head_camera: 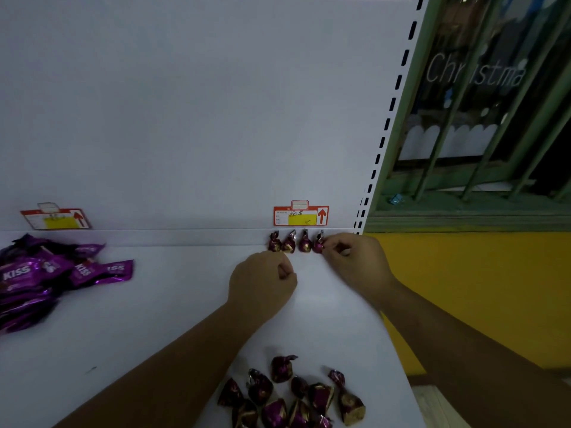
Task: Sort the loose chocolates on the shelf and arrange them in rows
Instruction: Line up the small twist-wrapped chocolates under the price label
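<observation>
The right hand point(355, 261) pinches the end chocolate point(318, 244) of a short row point(289, 242) standing against the back wall of the white shelf point(154, 319), just under a red and yellow price tag point(301, 215). The left hand point(262, 284) rests clenched in a fist on the shelf, just in front of the row. A loose heap of chocolates point(293, 396) lies between the two forearms, nearer than both hands, and purple bags point(46, 273) sit well off to the left of the left hand.

light: dim, bluish | shadows: soft, faint on shelf point(154, 304) | focus: near chocolates point(293, 396) soft | noise: grainy darks | edges: wide-angle, upright point(398, 78) bowed
</observation>
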Available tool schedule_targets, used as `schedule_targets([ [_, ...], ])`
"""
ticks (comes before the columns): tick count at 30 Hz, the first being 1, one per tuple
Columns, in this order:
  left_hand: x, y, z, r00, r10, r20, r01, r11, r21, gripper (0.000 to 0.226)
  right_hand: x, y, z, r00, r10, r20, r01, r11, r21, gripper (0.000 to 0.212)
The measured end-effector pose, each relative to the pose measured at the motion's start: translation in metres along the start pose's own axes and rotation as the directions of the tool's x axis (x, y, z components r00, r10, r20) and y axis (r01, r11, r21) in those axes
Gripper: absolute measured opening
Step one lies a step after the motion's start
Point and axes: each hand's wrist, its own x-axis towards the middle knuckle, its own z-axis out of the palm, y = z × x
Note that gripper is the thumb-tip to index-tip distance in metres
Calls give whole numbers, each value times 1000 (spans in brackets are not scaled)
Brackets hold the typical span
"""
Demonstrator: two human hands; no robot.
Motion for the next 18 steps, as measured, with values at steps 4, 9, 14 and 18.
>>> schedule_targets([
  [4, 3, 0, -3, 1000, 1, 12, 0, 999, -41, 6, 1, 2, 2, 999, -38, -4, 38, 999, 10, 16],
  [9, 6, 1, -6, 997, -39, 59, 44, 995, -87, 10, 0, 0, -3, 996, -5, -87, 7, 1000, 22, 8],
  [14, 4, 0, -41, 869, 158, 469, -61, 975, -215, 21, -34, -27, -29, 945, -29, 325, -7, 994, 107, 9],
  [18, -17, 2, -77, 574, 252, 779, -163, 968, -193, 36, -76, -54, -65, 719, 14, 695, -49, 998, 30, 15],
])
